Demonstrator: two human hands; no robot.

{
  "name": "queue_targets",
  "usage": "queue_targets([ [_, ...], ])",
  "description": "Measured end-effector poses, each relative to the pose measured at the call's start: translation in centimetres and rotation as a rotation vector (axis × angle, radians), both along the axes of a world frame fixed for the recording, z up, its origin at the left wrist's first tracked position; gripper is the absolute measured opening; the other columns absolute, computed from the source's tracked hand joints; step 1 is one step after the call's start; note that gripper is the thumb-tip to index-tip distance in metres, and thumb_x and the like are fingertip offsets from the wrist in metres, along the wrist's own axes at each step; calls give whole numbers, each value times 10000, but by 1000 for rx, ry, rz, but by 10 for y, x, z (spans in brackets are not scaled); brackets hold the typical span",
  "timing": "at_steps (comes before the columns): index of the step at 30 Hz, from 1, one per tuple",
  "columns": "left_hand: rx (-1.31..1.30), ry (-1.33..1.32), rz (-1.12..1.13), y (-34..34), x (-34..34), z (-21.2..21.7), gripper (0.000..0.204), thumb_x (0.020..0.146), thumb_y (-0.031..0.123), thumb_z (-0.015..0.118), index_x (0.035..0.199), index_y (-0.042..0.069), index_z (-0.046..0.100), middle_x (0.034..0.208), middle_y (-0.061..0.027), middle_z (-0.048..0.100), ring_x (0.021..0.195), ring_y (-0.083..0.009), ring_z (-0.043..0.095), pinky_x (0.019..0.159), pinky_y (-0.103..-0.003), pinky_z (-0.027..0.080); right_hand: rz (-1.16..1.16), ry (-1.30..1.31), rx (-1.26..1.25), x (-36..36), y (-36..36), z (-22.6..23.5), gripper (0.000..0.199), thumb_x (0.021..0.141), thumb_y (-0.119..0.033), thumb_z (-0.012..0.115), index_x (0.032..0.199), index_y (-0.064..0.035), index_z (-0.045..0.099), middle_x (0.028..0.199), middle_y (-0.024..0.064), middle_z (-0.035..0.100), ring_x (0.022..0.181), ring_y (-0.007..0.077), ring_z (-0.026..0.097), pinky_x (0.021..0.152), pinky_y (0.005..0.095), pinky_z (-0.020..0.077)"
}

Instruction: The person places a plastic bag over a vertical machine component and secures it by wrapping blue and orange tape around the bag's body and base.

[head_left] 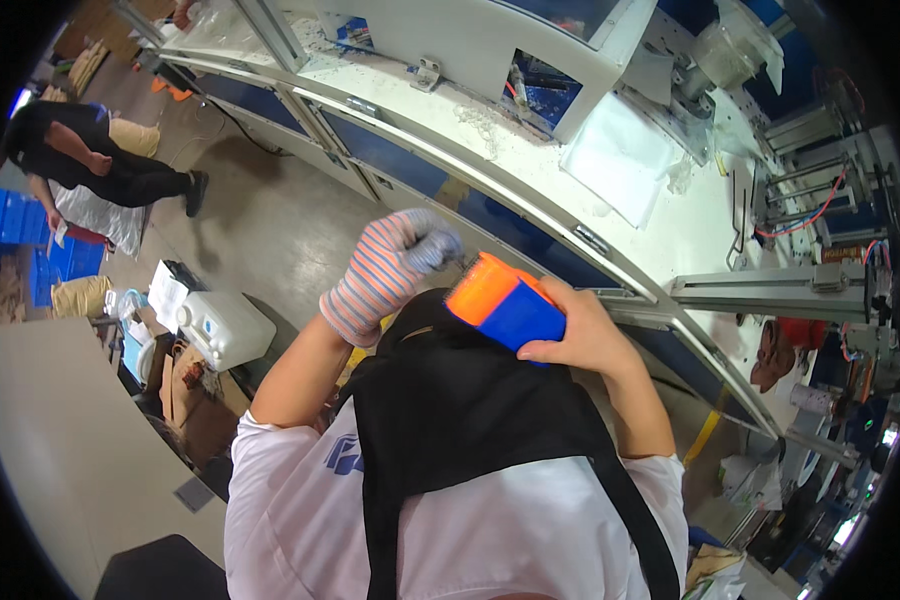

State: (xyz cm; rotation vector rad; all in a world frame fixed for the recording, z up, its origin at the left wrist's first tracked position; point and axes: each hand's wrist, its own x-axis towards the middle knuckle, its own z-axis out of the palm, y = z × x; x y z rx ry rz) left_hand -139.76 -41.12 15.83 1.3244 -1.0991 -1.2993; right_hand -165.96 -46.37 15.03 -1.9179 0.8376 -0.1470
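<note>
My right hand is bare and grips the blue end of a blocky orange-and-blue piece in front of my chest. Along the left edge of its orange part runs a row of fine, dark, tooth-like points. My left hand wears a striped knitted glove in grey, blue and orange. Its fingers are curled closed just left of those points. Whether something small sits between the gloved fingertips is too blurred to tell.
A long white machine bench with blue panels runs across ahead and down the right. A white sheet lies on it. A white plastic jug stands at left, near a beige surface. Another person bends over at far left.
</note>
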Motion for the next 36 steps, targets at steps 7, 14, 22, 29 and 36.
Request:
queue_targets([
  [7,-149,87,157,-12,59,7,207,901,193,586,842,-6,584,768,-73,613,710,-151,594,679,-287,495,-246,269,-76,-29,22,-12,641,624,-420,775,1085,-27,565,872,205,653,832,379,636,734,405,499],
  [14,-657,-432,-107,-10,39,22,24,850,-7,579,832,-9,594,856,-109,629,782,-178,635,686,-286,526,-402,356,-190,-2,27,-26,593,657,-461,742,985,2,572,821,217,651,785,385,636,715,430,499],
  [22,-927,-462,-361,-11,-12,58,83,749,19,665,801,41,605,828,-104,642,721,-265,630,654,-317,514,-160,755,-472,29,29,-50,565,668,-510,702,908,-10,593,737,162,646,713,345,645,646,403,511],
  [29,-978,-374,-418,-64,2,118,59,825,11,564,770,3,585,832,-103,633,723,-166,626,659,-277,510,-622,348,-310,-21,28,8,589,657,-508,720,933,2,615,833,199,657,773,346,649,697,404,509],
  [36,-947,-338,-581,-109,-22,140,37,835,-7,573,828,-21,606,867,-91,629,733,-127,606,678,-247,499,-1162,640,-728,-52,-87,4,551,723,-442,712,1019,-14,529,855,199,660,809,356,645,789,454,473],
])
